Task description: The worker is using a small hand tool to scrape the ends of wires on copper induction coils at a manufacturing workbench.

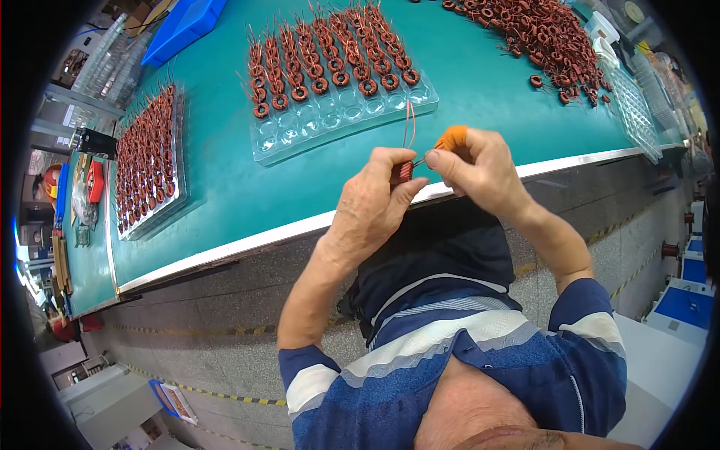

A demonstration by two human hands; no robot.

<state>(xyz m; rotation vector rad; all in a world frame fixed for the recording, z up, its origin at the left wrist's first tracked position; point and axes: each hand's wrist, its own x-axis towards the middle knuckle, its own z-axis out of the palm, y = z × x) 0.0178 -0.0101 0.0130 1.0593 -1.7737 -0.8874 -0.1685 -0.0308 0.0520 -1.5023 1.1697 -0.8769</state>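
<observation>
Between the thumb and fingers of my left hand (369, 201) is a small copper-wound ring coil (406, 172), its long wire leads standing up above the fingers. My right hand (486, 169), closed, grips a small tool with an orange handle (452, 138). The tool's thin metal tip reaches to the coil's side; its exact kind is hidden by the fingers. Just beyond my hands lies a clear plastic tray (341, 120) with rows of similar coils, leads upward, and bare pockets along its near side.
At the left stands another tray of coils (154, 161). A loose heap of coils (544, 37) covers the far right, beside a clear pocketed tray (634, 112). At the far left is a blue bin (184, 30). The green table's white front edge (300, 229) runs below my hands.
</observation>
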